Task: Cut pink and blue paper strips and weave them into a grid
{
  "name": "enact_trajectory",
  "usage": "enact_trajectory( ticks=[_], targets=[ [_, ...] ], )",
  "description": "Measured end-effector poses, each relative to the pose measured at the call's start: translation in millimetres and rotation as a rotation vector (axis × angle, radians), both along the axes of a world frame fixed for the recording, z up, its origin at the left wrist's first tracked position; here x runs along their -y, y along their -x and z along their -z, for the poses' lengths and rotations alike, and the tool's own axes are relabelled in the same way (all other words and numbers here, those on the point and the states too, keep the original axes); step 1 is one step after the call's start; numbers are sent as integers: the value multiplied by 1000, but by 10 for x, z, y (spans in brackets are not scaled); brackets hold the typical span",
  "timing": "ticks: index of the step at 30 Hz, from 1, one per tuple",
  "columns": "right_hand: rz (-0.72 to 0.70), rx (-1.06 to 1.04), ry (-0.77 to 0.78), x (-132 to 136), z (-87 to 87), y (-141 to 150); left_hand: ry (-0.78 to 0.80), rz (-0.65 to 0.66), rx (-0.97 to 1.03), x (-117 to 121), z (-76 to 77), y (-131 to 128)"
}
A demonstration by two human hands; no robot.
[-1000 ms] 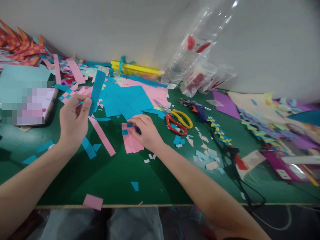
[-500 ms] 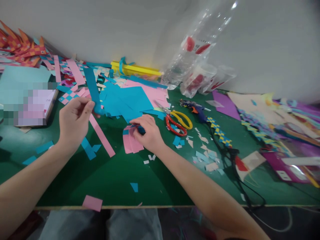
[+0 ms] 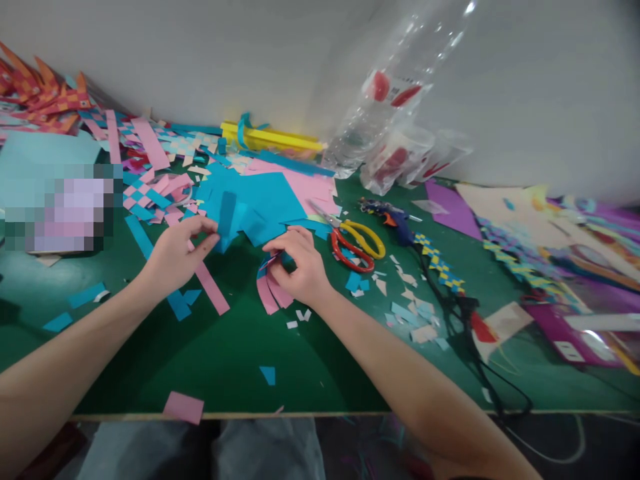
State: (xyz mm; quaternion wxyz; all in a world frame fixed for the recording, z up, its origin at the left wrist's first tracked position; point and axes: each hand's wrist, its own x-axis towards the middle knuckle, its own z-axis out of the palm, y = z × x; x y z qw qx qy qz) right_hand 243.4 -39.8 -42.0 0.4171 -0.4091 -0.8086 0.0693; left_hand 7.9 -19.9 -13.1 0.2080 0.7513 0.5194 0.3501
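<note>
Left of centre over the green table (image 3: 210, 363), the left hand (image 3: 179, 255) seems, through the blur, to pinch a blue strip (image 3: 227, 217) upright, apart from the pink strips (image 3: 273, 293). These sit midway between the table's near and far edges, their upper end held closely by the right hand (image 3: 303, 265). Blue shows only near that end; the pink tails spread loose, uncrossed. Scissors (image 3: 341, 225) lie unheld, further right.

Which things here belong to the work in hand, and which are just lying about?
Apparently in use:
- blue strip, at left hand's fingertips
- pink strips with blue, in right hand

Lying about, untouched:
- scissors
- glue gun
- plastic bottle
- purple sheet
</note>
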Motion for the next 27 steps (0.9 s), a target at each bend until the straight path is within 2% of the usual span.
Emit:
enact_trajectory(
  ticks=[4,8,16,22,27],
  targets=[
    [-4,-17,-30,-7,14,-5,125,66,-26,-33,48,23],
    [16,3,-5,-11,25,-1,238,201,26,-12,31,17],
    [2,17,-68,3,-2,-9,256,314,-100,55,6,-58],
    [75,-30,-207,-6,32,11,315,419,-182,96,-35,-94],
    [105,-23,-192,-4,30,13,283,472,-200,121,-35,-103]
  ],
)
